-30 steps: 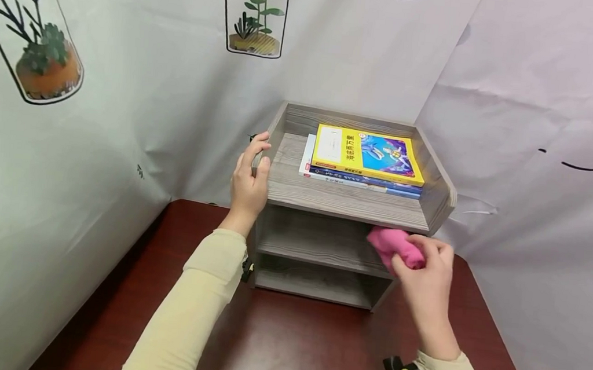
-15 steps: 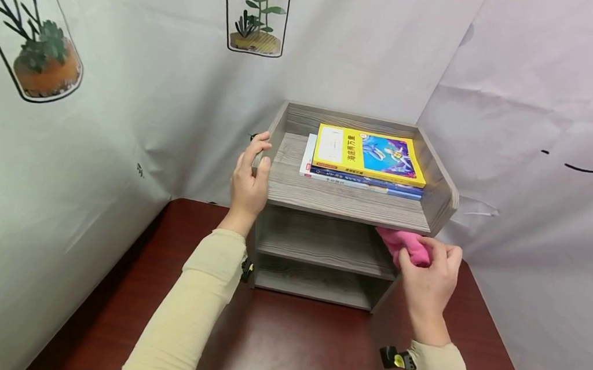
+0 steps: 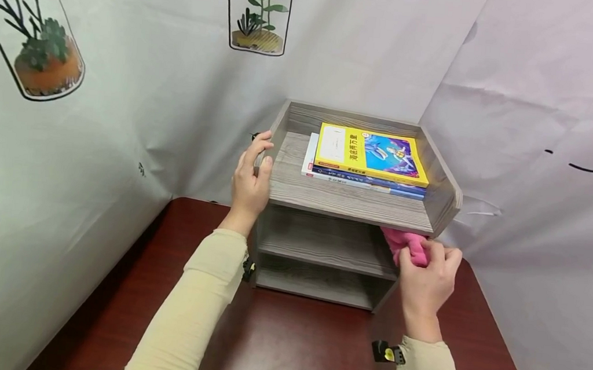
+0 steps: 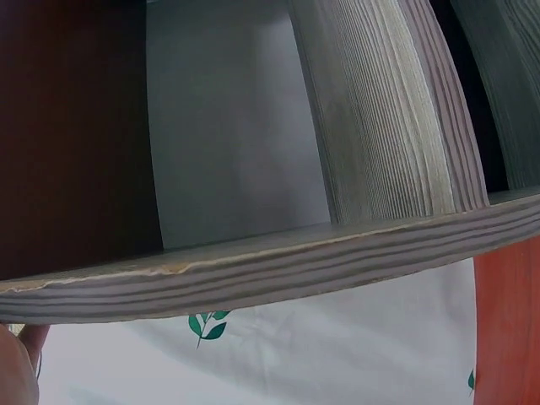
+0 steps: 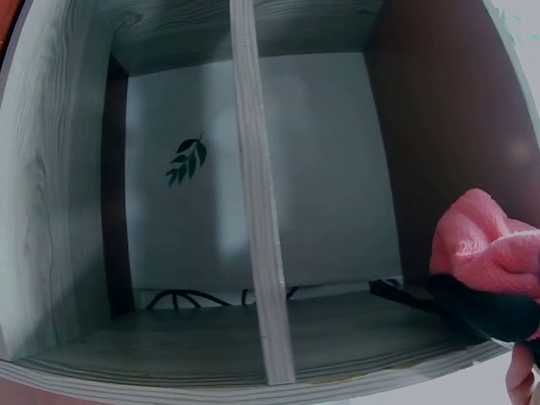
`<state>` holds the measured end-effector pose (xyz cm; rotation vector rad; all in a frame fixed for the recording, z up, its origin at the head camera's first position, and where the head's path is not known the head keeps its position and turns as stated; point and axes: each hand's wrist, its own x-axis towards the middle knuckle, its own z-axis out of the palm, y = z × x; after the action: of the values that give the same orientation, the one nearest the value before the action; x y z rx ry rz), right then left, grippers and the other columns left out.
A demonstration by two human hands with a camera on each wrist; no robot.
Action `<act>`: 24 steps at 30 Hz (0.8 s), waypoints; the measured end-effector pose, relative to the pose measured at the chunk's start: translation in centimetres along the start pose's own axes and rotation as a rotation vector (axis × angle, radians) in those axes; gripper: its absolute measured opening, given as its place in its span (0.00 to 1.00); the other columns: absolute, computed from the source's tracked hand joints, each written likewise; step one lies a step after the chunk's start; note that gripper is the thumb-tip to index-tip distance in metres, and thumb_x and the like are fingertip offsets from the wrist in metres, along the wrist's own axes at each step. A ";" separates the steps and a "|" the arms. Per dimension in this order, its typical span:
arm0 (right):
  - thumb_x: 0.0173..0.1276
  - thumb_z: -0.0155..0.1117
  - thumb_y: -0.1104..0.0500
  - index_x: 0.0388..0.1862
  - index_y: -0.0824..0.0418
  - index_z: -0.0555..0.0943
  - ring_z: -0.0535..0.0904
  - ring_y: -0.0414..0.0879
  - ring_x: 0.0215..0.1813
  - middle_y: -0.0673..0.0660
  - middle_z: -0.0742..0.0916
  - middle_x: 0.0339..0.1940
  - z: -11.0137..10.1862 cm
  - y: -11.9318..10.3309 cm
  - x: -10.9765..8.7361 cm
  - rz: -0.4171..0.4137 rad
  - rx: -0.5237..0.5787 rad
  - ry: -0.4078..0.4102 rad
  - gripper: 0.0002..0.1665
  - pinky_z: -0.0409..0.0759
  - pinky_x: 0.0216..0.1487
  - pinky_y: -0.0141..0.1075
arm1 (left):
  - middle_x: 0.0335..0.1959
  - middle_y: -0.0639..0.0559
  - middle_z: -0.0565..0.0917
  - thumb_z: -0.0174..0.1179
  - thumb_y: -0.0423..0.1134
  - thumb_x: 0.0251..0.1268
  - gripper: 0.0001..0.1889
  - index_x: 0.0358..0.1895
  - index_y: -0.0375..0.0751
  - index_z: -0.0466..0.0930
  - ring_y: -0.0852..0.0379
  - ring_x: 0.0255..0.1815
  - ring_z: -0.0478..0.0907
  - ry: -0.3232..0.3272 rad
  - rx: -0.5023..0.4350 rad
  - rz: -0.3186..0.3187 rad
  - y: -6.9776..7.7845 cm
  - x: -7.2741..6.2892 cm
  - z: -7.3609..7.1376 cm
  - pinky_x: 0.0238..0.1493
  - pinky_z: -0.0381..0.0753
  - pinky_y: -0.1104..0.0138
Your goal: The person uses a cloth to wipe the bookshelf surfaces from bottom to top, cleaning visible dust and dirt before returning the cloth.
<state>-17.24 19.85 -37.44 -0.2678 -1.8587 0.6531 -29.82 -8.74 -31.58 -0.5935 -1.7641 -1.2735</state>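
Note:
A grey wood-grain desktop shelf (image 3: 326,201) stands on the table. My left hand (image 3: 251,184) holds the shelf's left side panel, fingertips over its edge and thumb at the front. In the left wrist view, only a bit of that hand (image 4: 15,371) shows beside the board edge. My right hand (image 3: 429,279) pinches a bunched pink cloth (image 3: 408,247) at the right end of the upper opening, just under the top board. Part of the cloth is hidden beneath that board. The right wrist view shows the fluffy pink cloth (image 5: 485,249) against the compartment's side wall.
On the shelf's top lies a stack of books (image 3: 372,156), a yellow one uppermost. Below are two compartments split by a middle board (image 3: 327,258). Dark cables (image 5: 186,297) show behind the shelf. A dark red table (image 3: 305,342) lies in front, with white wall sheeting (image 3: 179,83) behind.
My right hand has moved a little right with the pink cloth, which now sits further under the top board near the right side. My left hand has stayed on the side panel.

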 end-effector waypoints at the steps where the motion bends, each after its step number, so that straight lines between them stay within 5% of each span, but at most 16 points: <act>1: 0.49 0.65 0.61 0.31 0.67 0.78 0.70 0.59 0.36 0.65 0.71 0.32 0.1 0.1 -0.1 0.003 -0.001 0.002 0.11 0.67 0.31 0.48 | 0.63 0.58 0.71 0.41 0.46 0.68 0.16 0.51 0.43 0.73 0.52 0.51 0.70 0.000 0.002 0.000 0.0 0.0 0.0 0.28 0.65 0.66; 15: 0.46 0.63 0.64 0.29 0.62 0.78 0.69 0.58 0.32 0.62 0.70 0.31 0.8 1.2 -2.8 0.046 -0.071 -0.035 0.09 0.64 0.25 0.52 | 0.63 0.60 0.70 0.41 0.46 0.68 0.18 0.52 0.42 0.72 0.53 0.55 0.70 -0.016 0.028 -0.014 0.2 0.0 -0.1 0.27 0.65 0.61; 24: 0.46 0.63 0.65 0.25 0.62 0.72 0.69 0.60 0.36 0.62 0.71 0.32 2.0 3.0 -5.9 -0.064 -0.172 -0.090 0.09 0.67 0.22 0.53 | 0.63 0.58 0.70 0.41 0.45 0.68 0.17 0.52 0.42 0.72 0.52 0.55 0.70 -0.008 0.022 -0.007 0.3 -0.1 -0.3 0.26 0.63 0.62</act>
<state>-17.20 18.91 -44.29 -0.2934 -2.0050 0.4683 -29.40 -8.86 -31.44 -0.5808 -1.7865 -1.2564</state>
